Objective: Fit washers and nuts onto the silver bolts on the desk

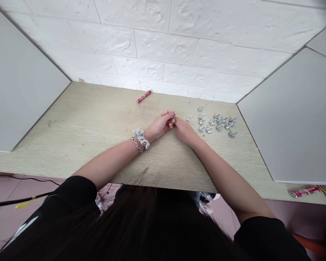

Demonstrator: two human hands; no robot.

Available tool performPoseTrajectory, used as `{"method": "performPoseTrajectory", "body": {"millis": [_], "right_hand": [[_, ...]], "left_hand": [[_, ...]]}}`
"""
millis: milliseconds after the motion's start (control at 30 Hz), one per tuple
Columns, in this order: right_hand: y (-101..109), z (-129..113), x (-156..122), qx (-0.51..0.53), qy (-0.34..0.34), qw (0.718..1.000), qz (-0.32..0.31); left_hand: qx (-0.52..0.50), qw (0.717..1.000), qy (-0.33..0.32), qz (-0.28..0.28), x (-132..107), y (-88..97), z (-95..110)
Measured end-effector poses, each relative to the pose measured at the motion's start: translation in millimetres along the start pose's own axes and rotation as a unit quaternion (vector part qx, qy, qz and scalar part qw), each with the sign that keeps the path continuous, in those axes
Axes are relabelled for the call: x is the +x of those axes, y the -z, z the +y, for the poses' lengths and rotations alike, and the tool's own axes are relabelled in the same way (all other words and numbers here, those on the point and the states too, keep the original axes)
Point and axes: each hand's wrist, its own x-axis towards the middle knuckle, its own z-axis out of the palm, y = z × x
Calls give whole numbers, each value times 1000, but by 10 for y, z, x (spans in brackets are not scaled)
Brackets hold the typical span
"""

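My left hand point(163, 124) and my right hand point(182, 128) meet over the middle of a pale wooden table point(92, 127). Between their fingertips they pinch one small silvery metal piece point(174, 116). The left wrist wears a chain bracelet and a beaded band. Just right of the hands lies a scatter of several similar small metal pieces point(216, 121) on the tabletop, with a single one point(189, 118) closest to my right hand.
A red and silver tube point(143, 96) lies near the back wall. White partitions stand at both sides. A second red tube point(304, 191) lies at the table's front right. A black cable runs along the floor at the left.
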Motion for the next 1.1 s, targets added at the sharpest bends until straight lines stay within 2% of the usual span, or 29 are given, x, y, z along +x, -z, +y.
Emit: {"method": "performPoseTrajectory", "body": {"millis": [167,300,400,467,533,633,767,933,1100], "right_hand": [[12,-73,-6,-14,-5,1000,-10],[59,-136,9,57,-34,998,-2],[89,-164,12,141,-102,983,52],[105,-176,6,188,-148,964,118],[120,-191,-4,216,-162,946,178],[138,-226,-19,203,-135,944,224],[139,-254,-22,145,-81,958,235],[125,-213,-4,127,-81,953,262],[115,-192,4,130,-74,952,266]], "left_hand": [[-9,1000,0,6,2,2,-5],[-16,1000,-7,17,8,-1,1],[-17,999,-17,35,2,-11,20],[-10,999,-23,40,-8,-20,36],[1,999,-20,37,-20,-26,46],[12,999,-10,32,-35,-29,42],[36,999,-24,2,-35,-12,-6],[98,994,-44,-24,-3,31,-66],[108,991,-63,-38,16,49,-75]]}}
